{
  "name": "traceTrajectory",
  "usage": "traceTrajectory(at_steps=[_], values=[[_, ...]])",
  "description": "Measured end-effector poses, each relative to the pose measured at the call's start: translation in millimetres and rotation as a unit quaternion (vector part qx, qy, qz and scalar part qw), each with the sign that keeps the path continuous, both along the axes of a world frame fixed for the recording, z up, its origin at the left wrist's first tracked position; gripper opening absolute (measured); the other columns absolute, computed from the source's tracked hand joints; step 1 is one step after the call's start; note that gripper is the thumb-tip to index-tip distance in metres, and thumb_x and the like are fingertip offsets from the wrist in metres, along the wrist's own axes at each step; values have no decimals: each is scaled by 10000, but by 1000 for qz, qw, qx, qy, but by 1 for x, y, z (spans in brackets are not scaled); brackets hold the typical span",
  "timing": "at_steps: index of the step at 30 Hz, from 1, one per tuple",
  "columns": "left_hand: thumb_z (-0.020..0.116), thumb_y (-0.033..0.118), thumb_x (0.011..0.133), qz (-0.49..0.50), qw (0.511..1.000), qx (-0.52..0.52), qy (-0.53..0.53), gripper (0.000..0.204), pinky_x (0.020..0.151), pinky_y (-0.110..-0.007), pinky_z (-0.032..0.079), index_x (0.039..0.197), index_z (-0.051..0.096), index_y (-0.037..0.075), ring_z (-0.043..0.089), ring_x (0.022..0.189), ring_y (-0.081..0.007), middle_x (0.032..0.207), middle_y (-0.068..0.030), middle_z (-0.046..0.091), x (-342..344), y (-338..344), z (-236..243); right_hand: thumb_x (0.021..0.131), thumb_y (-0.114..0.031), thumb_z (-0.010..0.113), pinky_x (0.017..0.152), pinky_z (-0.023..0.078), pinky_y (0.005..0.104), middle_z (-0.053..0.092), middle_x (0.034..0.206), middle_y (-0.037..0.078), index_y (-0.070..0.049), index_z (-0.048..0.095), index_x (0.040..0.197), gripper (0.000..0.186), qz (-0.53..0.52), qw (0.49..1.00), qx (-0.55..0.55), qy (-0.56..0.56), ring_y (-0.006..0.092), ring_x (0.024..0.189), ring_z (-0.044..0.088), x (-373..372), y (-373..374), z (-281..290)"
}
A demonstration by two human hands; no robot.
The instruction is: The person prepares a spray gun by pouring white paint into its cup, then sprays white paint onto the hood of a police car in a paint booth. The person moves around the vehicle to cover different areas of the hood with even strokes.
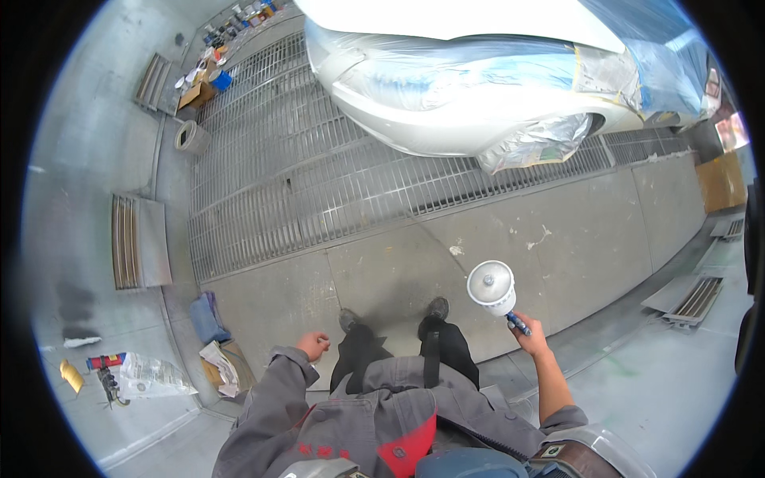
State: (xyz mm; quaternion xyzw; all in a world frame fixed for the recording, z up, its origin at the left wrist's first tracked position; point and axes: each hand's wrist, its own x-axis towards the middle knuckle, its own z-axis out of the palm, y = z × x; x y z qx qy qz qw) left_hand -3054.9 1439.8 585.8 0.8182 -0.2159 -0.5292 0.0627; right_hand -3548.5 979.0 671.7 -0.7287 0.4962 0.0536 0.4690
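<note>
My right hand (531, 335) is wrapped round the handle of a paint spray gun (492, 287). A round white cup with a translucent lid sits on top of the gun, which is out in front and to my right, over the grey floor. My left hand (313, 345) hangs beside my left leg, its fingers curled in, with nothing seen in it. Ahead stands a white car (430, 127), wrapped partly in clear and blue masking film (478, 72). Crinkled film (538, 143) covers its near wheel. Both hands are apart from the car.
Metal floor grating (271, 175) runs under the car. Along the left wall are a white bucket (191, 138), a blue tub (221, 80), cardboard boxes, several cans and a blue cloth (209, 317). A vent panel (690, 300) is on the right wall; brown cardboard (722, 180) stands far right.
</note>
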Motion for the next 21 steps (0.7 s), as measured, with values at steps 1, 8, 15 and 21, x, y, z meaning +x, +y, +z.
traceTrajectory(at_steps=[1,8,15,21], values=[[681,285,961,-1,1000,4,-7,337,859,-363,575,1221,721,74,767,937,-223,991,-77,809,2,14,2,912,-157,742,918,555,400,756,1136,197,-75,707,1281,380,3,1000,-9,8,342,1091,732,6,10,7],[682,240,956,108,993,-34,19,303,848,-354,583,1170,731,31,778,887,-211,920,-127,804,33,151,15,910,-279,748,821,546,427,738,943,174,-45,712,1166,348,-26,998,31,49,306,869,701,99,121,6],[669,283,941,223,972,-79,-7,324,828,-359,581,1144,746,43,775,881,-214,910,-111,806,109,339,17,929,-282,748,505,431,337,581,633,22,-33,654,880,270,-43,990,137,-8,138,530,536,299,259,21],[666,279,937,310,946,-82,-50,333,826,-346,579,1124,745,14,776,872,-210,895,-112,803,176,434,2,972,-247,724,517,438,323,582,636,12,-28,650,912,239,-36,983,104,-146,120,554,546,478,334,29]])
